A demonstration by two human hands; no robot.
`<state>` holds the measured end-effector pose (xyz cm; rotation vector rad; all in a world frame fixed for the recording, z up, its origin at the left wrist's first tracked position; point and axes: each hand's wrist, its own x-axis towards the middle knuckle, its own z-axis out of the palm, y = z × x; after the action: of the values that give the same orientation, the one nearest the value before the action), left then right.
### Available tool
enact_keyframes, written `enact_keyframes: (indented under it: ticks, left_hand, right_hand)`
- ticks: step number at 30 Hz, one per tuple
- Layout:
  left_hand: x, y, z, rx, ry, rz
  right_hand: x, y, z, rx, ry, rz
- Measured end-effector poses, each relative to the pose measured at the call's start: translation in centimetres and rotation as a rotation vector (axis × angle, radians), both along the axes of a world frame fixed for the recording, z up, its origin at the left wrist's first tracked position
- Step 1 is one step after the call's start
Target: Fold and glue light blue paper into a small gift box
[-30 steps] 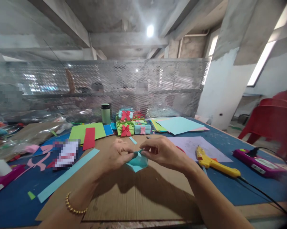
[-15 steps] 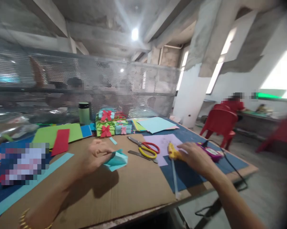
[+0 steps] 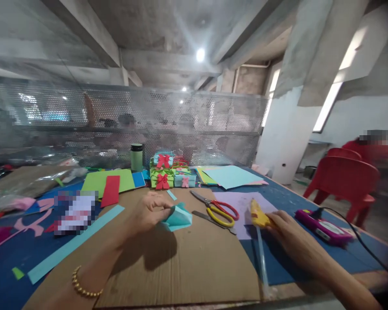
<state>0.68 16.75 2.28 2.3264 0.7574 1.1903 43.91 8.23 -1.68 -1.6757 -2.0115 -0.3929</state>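
My left hand (image 3: pixel 153 211) pinches a folded light-blue paper piece (image 3: pixel 180 217) over the brown cardboard sheet (image 3: pixel 194 267). My right hand (image 3: pixel 286 228), at the right, has its fingers closed round the back of a yellow hot glue gun (image 3: pixel 259 215). From the gun a long clear glue stick (image 3: pixel 263 262) runs toward the table's front edge. Between my hands lie scissors with red and yellow handles (image 3: pixel 218 211). Beside them is a dark, thin blade-like tool (image 3: pixel 210 219). A small light-blue strip (image 3: pixel 171 195) rests beyond my left hand.
Finished little paper boxes with bows (image 3: pixel 163 172) stand at the back, near a green bottle (image 3: pixel 136 158). Light-blue sheets (image 3: pixel 234 175) lie behind lilac paper (image 3: pixel 242 202). A purple power strip (image 3: pixel 323 227) with a black cable is at right. A long blue strip (image 3: pixel 81 241) lies left.
The view has turned left, so everything appears farther right. My right hand's fingers have closed more firmly round the glue gun. My left hand still pinches the folded paper.
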Motion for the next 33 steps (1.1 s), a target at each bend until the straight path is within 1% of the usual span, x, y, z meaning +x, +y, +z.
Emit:
enact_keyframes:
  ticks: [2,4,6,8,11,15,23,26,30,33]
  left_hand:
    - [0.1,-0.3,0.2,-0.088,-0.019,-0.018]
    - [0.3,-0.7,0.3,-0.185,-0.033,-0.032]
    - [0.4,-1.0,0.3,-0.258,-0.046,-0.045]
    - [0.5,-1.1,0.4,-0.285,-0.052,-0.052]
    - [0.5,-1.2,0.6,-0.267,-0.037,-0.04]
    - [0.6,-1.3,0.9,-0.209,-0.013,-0.012]
    - [0.6,-1.6,1.1,-0.142,-0.006,-0.016]
    - [0.7,-1.6,1.1,-0.142,-0.011,-0.044]
    - [0.7,-1.4,0.8,-0.123,-0.009,-0.045]
    - [0.7,-1.3,0.6,-0.11,-0.009,-0.05]
  right_hand:
    - [-2.4,-1.4,1.1,0.081,0.101,0.147]
    - [-5.7,-2.9,2.4,0.093,0.154,0.282]
    - [-9.0,-4.2,3.3,0.092,0.198,0.386]
    - [-11.7,-5.1,3.6,0.061,0.244,0.474]
    - [-14.1,-5.5,3.6,-0.026,0.302,0.578]
    - [-15.2,-5.3,3.8,-0.116,0.339,0.672]
    - [-16.1,-4.6,4.2,-0.106,0.37,0.73]
    - [-15.8,-4.5,3.7,-0.114,0.364,0.714]
    - [-15.2,-4.4,2.9,-0.116,0.34,0.655]
    - [-15.0,-4.3,2.7,-0.123,0.354,0.632]
